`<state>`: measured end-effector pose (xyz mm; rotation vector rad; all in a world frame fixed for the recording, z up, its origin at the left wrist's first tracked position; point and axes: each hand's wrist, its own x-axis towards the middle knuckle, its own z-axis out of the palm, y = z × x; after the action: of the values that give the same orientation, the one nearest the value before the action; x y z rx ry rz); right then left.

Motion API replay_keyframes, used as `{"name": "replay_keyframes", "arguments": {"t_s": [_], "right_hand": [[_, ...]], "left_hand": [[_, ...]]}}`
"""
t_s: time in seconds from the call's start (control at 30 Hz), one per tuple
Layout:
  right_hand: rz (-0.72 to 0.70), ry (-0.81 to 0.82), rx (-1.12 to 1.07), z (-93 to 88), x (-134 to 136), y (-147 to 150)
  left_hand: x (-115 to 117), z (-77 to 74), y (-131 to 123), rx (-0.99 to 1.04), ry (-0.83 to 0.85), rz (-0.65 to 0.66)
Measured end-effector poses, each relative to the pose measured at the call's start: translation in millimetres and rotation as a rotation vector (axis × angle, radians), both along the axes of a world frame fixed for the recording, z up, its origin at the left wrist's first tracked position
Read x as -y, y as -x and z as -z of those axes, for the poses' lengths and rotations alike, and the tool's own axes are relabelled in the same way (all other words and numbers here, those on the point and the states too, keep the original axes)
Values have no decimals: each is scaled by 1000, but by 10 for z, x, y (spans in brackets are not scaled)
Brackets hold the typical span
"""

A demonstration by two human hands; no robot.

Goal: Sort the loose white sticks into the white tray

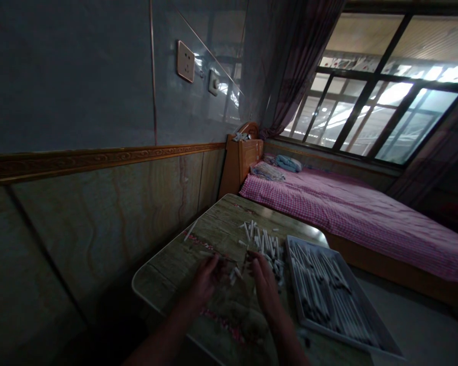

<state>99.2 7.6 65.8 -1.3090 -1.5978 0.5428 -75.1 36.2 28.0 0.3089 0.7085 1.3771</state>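
Note:
My left hand (209, 274) is over the table (164, 274), its fingers closed in a pinch. A thin, light sliver shows at its fingertips, too blurred to name. Just to the right, my right hand (262, 274) is also closed, with a thin dark piece at its fingertips that I cannot make out. Small white pieces (234, 274) lie between the two hands. Beyond my right hand is a loose pile of short white tubes (265, 241), some with dark ends. A single white stick (191, 230) lies apart on the far left.
To the right, a shallow grey tray (294, 284) holds rows of long white sticks with dark ends (313, 284). A bed with a pink checked cover (328, 203) stands behind the table. The tiled wall (137, 213) runs along the left, with a socket (185, 62).

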Motion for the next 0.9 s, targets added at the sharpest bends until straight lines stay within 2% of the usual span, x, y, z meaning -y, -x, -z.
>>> {"name": "replay_keyframes", "arguments": {"t_s": [0.07,0.17,0.27,0.37,0.47,0.57,0.63,0.77,0.83,0.9], "right_hand": [[112,77,88,-49,26,-232],[235,256,563,-99,112,-578],[250,400,909,-85,190,-739],[222,440,1060,-20,207,-741],[219,449,1094,49,181,-735],[246,441,1049,79,154,-757],[262,388,945,80,136,-735],[123,179,482,125,75,-462],[62,142,214,188,34,-236],[73,127,16,264,-3,-14]], "left_hand": [[-24,-28,58,106,83,-54],[-38,-52,99,194,123,-70],[-38,-58,88,206,121,-42],[-41,-41,69,183,96,-14],[-45,1,62,140,61,30],[-49,48,52,98,21,58],[-49,72,38,73,-12,60],[-35,92,-6,8,-61,78],[-20,91,-26,-19,-83,73],[-6,86,-39,-39,-90,69]]}}
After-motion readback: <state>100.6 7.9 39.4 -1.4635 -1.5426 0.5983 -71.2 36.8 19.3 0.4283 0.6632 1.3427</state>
